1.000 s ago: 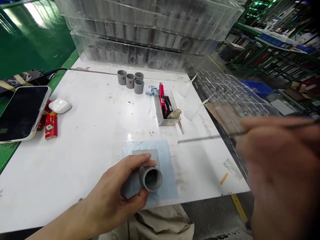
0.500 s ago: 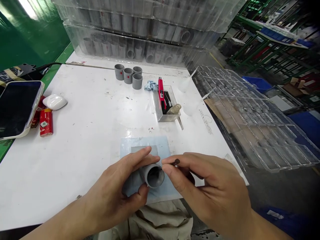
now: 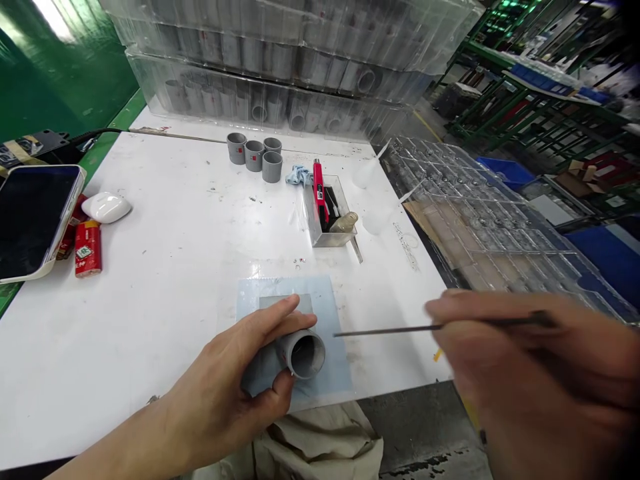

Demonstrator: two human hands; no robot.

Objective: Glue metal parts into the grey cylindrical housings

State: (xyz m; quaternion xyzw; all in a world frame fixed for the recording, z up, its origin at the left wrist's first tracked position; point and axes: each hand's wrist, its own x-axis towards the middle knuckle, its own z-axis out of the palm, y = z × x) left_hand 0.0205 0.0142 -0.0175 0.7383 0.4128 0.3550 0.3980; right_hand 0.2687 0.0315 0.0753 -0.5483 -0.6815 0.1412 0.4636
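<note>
My left hand (image 3: 227, 380) is closed around a short grey tube (image 3: 286, 353), its open end facing me and tilted right. Beneath it lie a pale blue cloth (image 3: 325, 300) and a grey rectangular pad (image 3: 270, 302), both partly covered. My right hand (image 3: 520, 373), smeared by motion, pinches a thin dark metal rod (image 3: 385, 330). The rod points left, its tip just right of the tube and apart from it.
Several grey tubes (image 3: 271, 167) stand upright at the back. A clear box (image 3: 333, 240) holds a red cutter (image 3: 319, 190). A phone (image 3: 35, 220) and red batteries (image 3: 88, 249) lie left. Clear trays (image 3: 150, 83) are stacked behind; a clear tray (image 3: 495, 227) lies right.
My right hand has moved right, away from the tube, and the rod has come out of the tube's opening. My left hand still holds the tube in nearly the same place.
</note>
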